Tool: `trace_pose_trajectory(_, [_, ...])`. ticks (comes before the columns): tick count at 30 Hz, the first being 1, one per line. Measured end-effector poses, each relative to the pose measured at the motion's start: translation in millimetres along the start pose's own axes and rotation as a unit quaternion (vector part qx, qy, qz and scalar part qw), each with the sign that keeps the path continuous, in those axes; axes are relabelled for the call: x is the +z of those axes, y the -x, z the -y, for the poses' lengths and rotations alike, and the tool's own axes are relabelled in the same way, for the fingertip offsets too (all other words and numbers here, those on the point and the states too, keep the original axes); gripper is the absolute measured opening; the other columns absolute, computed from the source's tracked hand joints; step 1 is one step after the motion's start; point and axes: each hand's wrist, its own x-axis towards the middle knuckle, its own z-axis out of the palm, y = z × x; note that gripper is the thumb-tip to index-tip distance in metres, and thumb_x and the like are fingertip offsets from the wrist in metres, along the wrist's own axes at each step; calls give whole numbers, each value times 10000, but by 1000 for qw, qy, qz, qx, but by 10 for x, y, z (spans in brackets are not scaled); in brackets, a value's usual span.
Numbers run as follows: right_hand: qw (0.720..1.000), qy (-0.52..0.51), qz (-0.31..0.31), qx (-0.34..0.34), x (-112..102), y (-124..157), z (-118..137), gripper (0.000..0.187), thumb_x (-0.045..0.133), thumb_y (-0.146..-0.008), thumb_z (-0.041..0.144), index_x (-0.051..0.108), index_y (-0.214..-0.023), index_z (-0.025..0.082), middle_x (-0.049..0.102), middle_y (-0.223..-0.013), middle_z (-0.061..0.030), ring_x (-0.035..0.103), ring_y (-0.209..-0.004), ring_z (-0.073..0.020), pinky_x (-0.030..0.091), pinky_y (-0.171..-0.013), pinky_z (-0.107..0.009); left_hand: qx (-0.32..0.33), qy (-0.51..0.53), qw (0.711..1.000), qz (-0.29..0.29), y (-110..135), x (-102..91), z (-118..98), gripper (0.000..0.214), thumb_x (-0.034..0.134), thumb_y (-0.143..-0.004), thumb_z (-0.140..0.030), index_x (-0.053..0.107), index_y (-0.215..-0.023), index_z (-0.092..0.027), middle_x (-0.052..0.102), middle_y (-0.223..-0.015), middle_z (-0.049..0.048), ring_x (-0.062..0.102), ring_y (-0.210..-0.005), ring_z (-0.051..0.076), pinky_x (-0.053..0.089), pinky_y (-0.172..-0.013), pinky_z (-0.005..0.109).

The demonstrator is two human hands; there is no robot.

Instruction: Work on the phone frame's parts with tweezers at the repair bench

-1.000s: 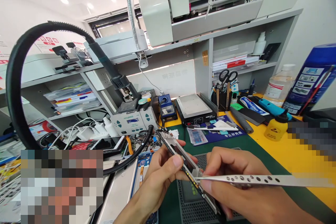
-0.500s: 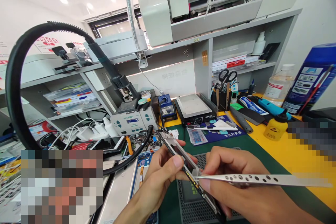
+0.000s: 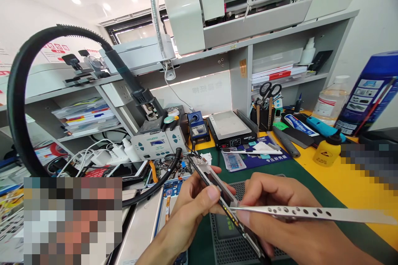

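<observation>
My left hand (image 3: 195, 205) grips an opened phone (image 3: 228, 207) by its long sides, thumb on the near edge and fingers behind. The phone is tilted edge-on, its inner parts partly showing. In my right hand (image 3: 276, 203), pinched between thumb and forefinger, is a pair of metal tweezers (image 3: 298, 212) with a row of holes along the body. Their tips touch or lie very close to the phone's inside edge; which, I cannot tell. Other right-hand fingers curl behind the phone's lower end. Below both hands lies a dark perforated work pad (image 3: 220, 242).
A hot-air station (image 3: 158, 143) with a looping black hose (image 3: 15, 91) stands at left. Behind is a flat heating plate (image 3: 231, 126). A yellow bottle (image 3: 327, 149), a blue can (image 3: 367, 95) and scissors (image 3: 270, 91) sit at right. A silver device casing (image 3: 143, 227) lies left.
Almost nothing differs. My left thumb and the phone sit very slightly further right, and the tweezers' tips stay at the same part of the phone.
</observation>
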Motion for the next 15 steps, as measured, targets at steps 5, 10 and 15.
trace_pose_trajectory(5, [999,-11,35,-23,-48,-39,-95,354,726,-835,471,544,-709,195,508,-552,54,435,-461,-79,361,-435,-175,3,2,1000,10,-19,-47,43,619,818,-765,-489,548,-1217,-164,759,-1026,123,726,-943,286,546,-760,354])
trace_pose_trajectory(10, [998,-15,46,-34,-68,-49,-142,347,708,-859,472,548,-721,196,496,-547,56,418,-458,-76,350,-423,-164,16,-6,1000,12,-41,-80,81,609,810,-771,-496,565,-1218,-164,760,-1020,134,722,-963,306,557,-744,360])
trace_pose_trajectory(15, [998,-12,41,-35,-66,-56,-155,334,705,-863,457,552,-717,198,505,-548,53,435,-454,-80,370,-424,-166,24,-12,1000,9,-36,-84,90,598,817,-761,-504,589,-1204,-173,763,-1011,128,717,-986,311,558,-743,354])
